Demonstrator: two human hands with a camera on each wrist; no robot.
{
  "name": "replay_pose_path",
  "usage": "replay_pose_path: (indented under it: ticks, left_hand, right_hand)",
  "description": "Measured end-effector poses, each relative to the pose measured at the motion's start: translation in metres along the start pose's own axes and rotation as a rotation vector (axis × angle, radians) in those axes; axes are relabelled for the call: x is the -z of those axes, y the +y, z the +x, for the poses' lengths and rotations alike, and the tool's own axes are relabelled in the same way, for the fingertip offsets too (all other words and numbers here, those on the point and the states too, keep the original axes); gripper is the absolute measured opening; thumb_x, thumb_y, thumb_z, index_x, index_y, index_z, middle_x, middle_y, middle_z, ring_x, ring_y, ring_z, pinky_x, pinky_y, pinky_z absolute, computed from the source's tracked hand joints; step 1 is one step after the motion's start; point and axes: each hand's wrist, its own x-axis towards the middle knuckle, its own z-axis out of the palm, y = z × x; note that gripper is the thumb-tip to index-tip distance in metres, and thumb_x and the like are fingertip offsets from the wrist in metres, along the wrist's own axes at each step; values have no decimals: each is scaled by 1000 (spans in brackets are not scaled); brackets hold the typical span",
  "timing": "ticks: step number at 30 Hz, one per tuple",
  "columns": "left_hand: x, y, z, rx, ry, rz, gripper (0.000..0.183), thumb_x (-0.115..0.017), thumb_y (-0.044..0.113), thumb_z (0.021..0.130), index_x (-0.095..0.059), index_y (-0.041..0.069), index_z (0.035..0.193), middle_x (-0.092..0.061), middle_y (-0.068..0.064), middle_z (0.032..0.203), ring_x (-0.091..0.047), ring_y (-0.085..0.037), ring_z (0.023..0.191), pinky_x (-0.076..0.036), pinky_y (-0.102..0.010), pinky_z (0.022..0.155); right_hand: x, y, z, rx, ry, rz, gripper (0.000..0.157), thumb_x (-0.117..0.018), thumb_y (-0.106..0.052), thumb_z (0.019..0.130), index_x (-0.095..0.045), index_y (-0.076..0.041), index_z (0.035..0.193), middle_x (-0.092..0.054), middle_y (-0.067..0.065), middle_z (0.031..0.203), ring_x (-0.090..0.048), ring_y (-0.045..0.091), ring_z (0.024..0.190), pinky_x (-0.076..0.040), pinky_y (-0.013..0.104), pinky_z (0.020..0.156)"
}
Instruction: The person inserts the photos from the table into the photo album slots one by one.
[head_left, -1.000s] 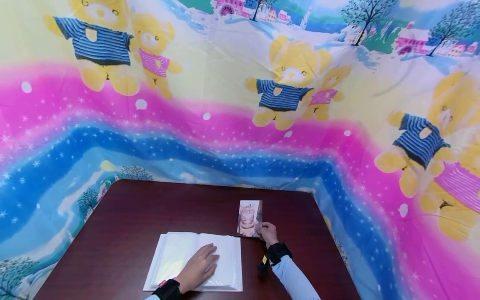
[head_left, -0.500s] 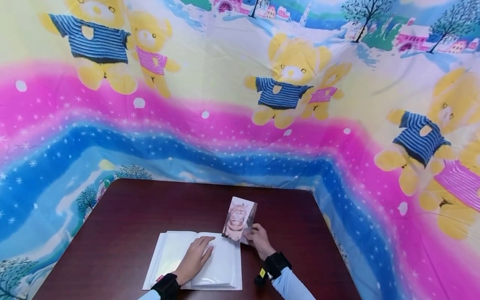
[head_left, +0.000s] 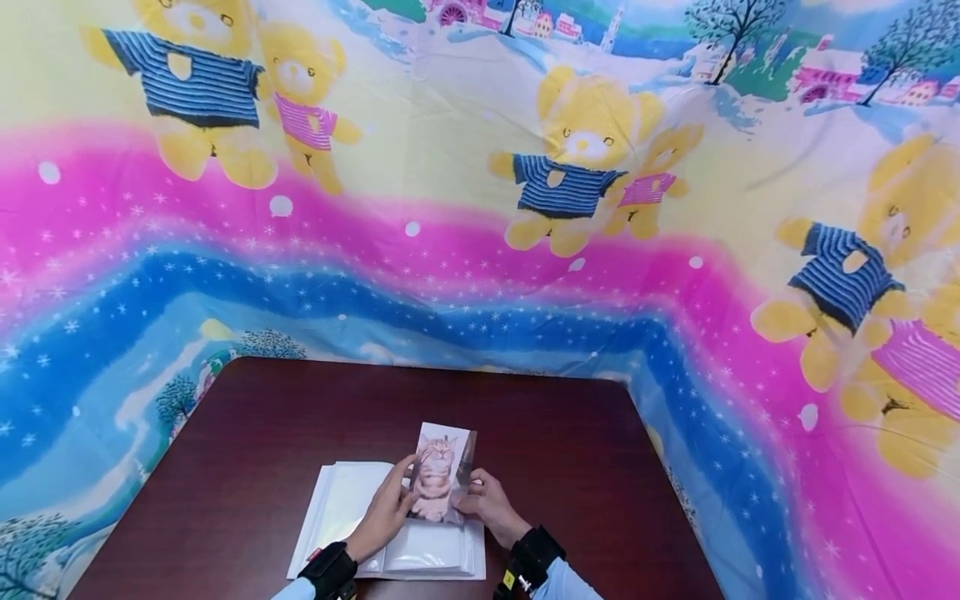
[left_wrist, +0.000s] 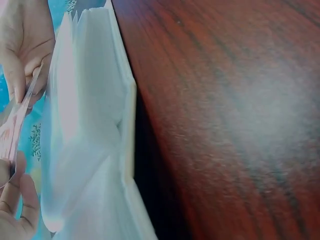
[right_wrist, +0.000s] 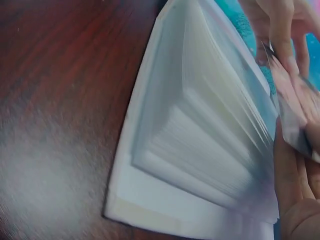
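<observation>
A photo of a cat [head_left: 437, 467] is held up between both hands above an open photo album [head_left: 337, 508]. My left hand [head_left: 384, 515] pinches the photo's left edge, thumb in front. On its right edge, my right hand [head_left: 493, 508] grips it between thumb and fingers. In the left wrist view the photo [left_wrist: 11, 132] shows almost edge-on, apart from the album's clear-sleeved pages [left_wrist: 85, 100]. The right wrist view has the photo [right_wrist: 292, 102] slightly bent between the hands, beside the album's stacked pages [right_wrist: 210, 125]. The album's right page is partly hidden by the photo and hands.
The album lies on a dark red-brown wooden table [head_left: 300, 408]. Behind and around the table hangs a cloth printed with bears [head_left: 577, 167]. Black straps with small devices [head_left: 534, 557] sit on both wrists.
My right hand has carried the photo leftward from beside the album to above it. My left hand has lifted off the page and taken the photo's left edge.
</observation>
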Motion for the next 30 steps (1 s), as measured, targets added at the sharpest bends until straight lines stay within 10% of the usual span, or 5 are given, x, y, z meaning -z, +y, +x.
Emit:
replay_pose_path:
  ticks: [14, 21, 30]
  left_hand:
    - [12, -1, -12, 16, -83, 5, 63, -67, -14, 84, -43, -3, 141, -58, -16, 111, -60, -11, 73, -50, -24, 61]
    - [15, -6, -12, -27, -90, 310, 68, -81, -1, 77, -49, -5, 137, -62, -13, 108, -60, -24, 93, -51, -38, 76]
    - [15, -13, -2, -193, -331, 508, 47, -77, 18, 85, -61, -5, 123, -57, -27, 131, -49, -43, 126, -42, -55, 101]
  right_hand:
    - [12, -20, 25, 74, -8, -132, 23, -63, -7, 96, -56, 8, 112, -69, 7, 91, -68, 17, 78, -59, 36, 69]
    - [28, -44, 42, 121, 61, -185, 16, -61, -4, 97, -48, 5, 96, -52, 1, 77, -65, 18, 80, -58, 44, 73]
    - [37, -88, 50, 190, 190, -209, 9, -56, 0, 99, -50, 6, 102, -61, 33, 102, -64, 40, 94, -51, 60, 86]
